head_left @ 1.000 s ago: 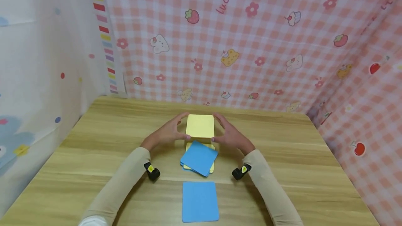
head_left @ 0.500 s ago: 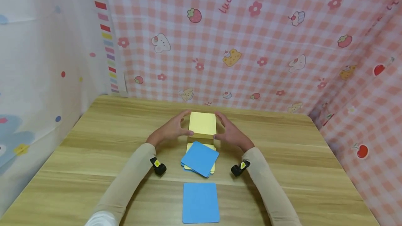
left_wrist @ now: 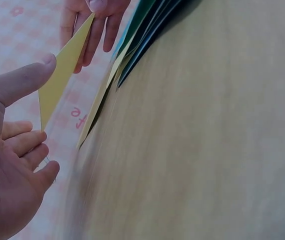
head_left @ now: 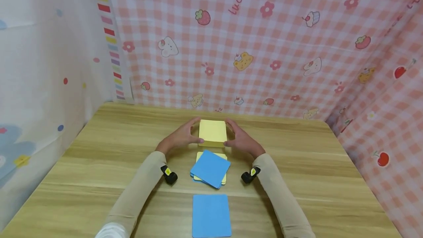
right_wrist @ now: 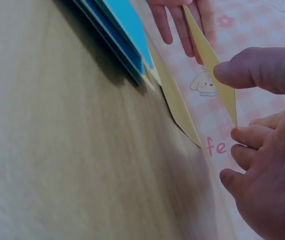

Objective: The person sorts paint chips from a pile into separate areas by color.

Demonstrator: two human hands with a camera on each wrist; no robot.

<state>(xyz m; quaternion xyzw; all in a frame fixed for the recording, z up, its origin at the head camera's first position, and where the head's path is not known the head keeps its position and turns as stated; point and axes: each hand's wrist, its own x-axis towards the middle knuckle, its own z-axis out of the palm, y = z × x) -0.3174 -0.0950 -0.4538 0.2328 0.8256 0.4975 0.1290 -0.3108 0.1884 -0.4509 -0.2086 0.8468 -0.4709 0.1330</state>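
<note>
In the head view, a yellow square card point(head_left: 212, 131) is held between both hands, with a darker strip along its near edge. My left hand point(head_left: 180, 136) grips its left side, thumb at the near corner and fingers towards the far one. On the opposite side, my right hand point(head_left: 243, 139) holds it the same way. Both wrist views show this card edge-on as a thin yellow wedge. Just nearer lies a crossed pile with a blue card point(head_left: 210, 168) on top and yellow card edges point(head_left: 199, 155) beneath. How many cards are in the pile is hidden.
A separate blue square card point(head_left: 211, 216) lies towards the front of the wooden table point(head_left: 297, 179). Pink checked cloth point(head_left: 214, 47) hangs behind the table's back edge, with white printed cloth point(head_left: 43, 65) on the left.
The yellow card rose slightly and then came down a little, and the darker strip at its near edge now shows more. My left forearm has shifted slightly to the right; the blue cards stay put.
</note>
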